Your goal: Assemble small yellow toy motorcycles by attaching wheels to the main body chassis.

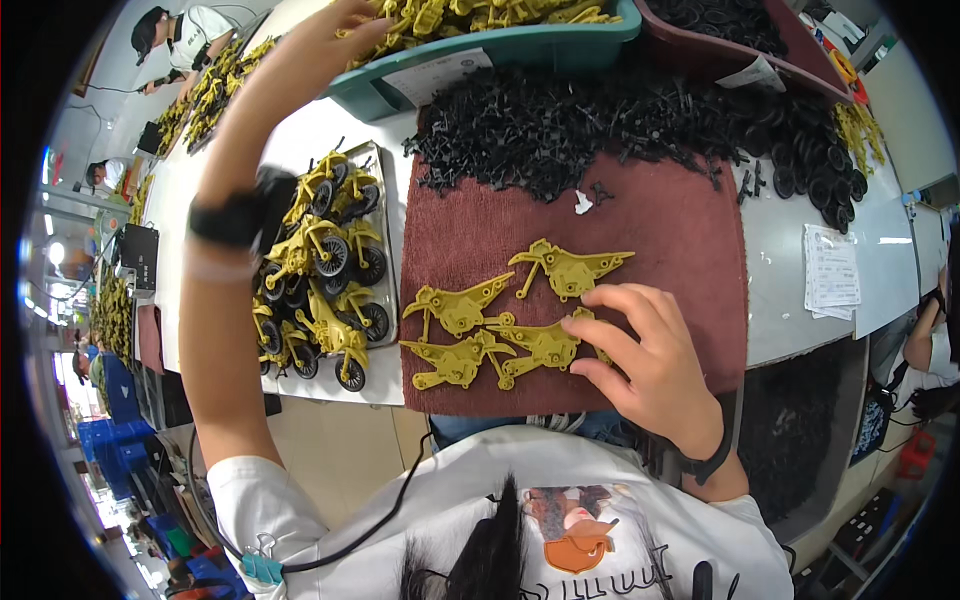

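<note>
Four would be several: yellow plastic toy motorcycle body halves lie on a brown-red towel [690, 240] before me. My right hand [655, 360] has its thumb and index finger on the lower right body half [540, 346]; part of that piece is hidden behind the fingers. Its other fingertips come close to the upper body half [570, 272]. Two further pieces, an upper left body half [460, 305] and a lower left body half [450, 362], lie beside them. Stretched far forward, my left hand [345, 28] has its fingers apart at the yellow parts in a green bin [500, 65].
A tray [386, 250] of yellow toy motorcycles with black wheels stands left of the towel. Small black parts [560, 130] are heaped along its far edge. Behind are a dark red bin [800, 70], black wheels [815, 165] and paper sheets [832, 270]. Other people work farther off.
</note>
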{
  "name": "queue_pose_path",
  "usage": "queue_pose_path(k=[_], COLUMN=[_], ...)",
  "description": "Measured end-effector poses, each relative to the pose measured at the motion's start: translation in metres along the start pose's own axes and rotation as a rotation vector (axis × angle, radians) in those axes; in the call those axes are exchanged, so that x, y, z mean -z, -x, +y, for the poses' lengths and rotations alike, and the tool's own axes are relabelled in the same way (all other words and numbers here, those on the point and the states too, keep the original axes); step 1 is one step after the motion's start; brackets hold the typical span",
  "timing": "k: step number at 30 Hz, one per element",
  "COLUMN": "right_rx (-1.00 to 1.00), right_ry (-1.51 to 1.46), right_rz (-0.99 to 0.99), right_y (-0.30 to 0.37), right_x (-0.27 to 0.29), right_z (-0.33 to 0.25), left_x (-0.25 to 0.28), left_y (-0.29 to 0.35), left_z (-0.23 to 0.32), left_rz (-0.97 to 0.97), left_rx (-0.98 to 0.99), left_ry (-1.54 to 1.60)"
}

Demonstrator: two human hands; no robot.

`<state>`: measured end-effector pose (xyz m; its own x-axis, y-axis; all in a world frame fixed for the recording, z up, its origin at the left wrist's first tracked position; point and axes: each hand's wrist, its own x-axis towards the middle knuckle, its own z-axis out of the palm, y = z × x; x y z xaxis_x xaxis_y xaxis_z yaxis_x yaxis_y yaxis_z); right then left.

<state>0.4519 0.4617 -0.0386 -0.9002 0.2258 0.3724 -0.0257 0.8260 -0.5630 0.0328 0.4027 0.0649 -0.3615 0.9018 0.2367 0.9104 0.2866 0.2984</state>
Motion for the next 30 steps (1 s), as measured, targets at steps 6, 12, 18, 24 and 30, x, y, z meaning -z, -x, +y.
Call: queue_pose_path(k=[6,12,18,24,30], right_rx=[0.024,-0.162,-0.156,-0.307,-0.287], right_ry=[-0.062,-0.026,-0.120,-1.189,-1.177], right_rz=[0.059,0.197,0.282,0.398,0.362], right_y=[0.004,0.019,0.011,-0.008,-0.009], right_x=[0.008,0.036,0.048,0.026,0.020], right_z=[0.003,0.016,0.015,-0.008,-0.018], left_x=[-0.068,-0.033,0.035,-0.050,-0.098], left_y=[-0.077,-0.072,-0.005,0.140,0.178], left_z=[0.012,0.034,0.039,0.197,0.221], left_rz=[0.084,0.213,0.395,0.191,0.256], left_rx=[-0.181,0.018,-0.226,-0.573,-0.674], left_ry=[-0.315,-0.104,0.115,-0.070,0.250])
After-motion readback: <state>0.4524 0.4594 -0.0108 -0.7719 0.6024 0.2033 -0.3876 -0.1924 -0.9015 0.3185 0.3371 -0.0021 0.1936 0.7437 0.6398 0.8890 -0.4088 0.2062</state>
